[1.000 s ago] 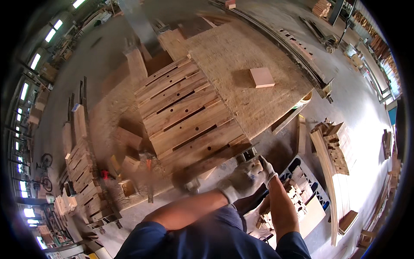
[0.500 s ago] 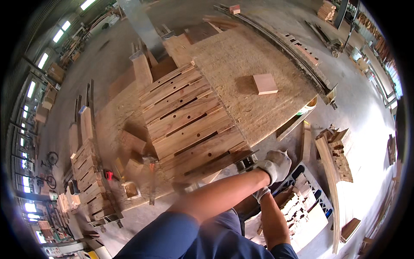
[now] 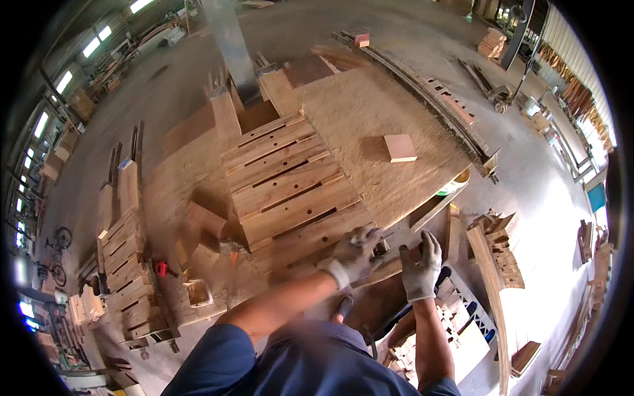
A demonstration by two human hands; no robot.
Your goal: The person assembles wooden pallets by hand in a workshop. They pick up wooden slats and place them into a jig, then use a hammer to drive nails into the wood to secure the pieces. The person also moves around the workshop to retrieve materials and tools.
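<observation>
Hands (image 3: 355,255) (image 3: 422,270) near slotted panel (image 3: 277,204), any lettering illegible

Wears navy shirt (image 3: 323,366) w/ short slvs (image 3: 218,356), & grey glove (image 3: 353,256) on ea. hand (image 3: 421,272).

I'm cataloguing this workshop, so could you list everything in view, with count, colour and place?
Slotted wooden panel: one, brown, centre
Tabletop: one, tan, beneath panel
Square wooden block: one, pinkish-tan, tabletop's right
Left-hand blocks: at least two, brown, left of panel
Slotted boards: several, brown, far left of tabletop
Small red object: one, red, beside those boards
Bucket: one, pale and green, tabletop's right edge
Wood pieces: many, pale, lower right
Wood stack: one, tan, right
Pallet truck: one, dark, upper right
Column: one, grey, top
Bicycle: apparently one, dark, far left
Background clutter: too small to count
Left hand: one, whitish-grey glove, panel's lower-right corner
Right hand: one, whitish-grey glove, right of left hand
</observation>
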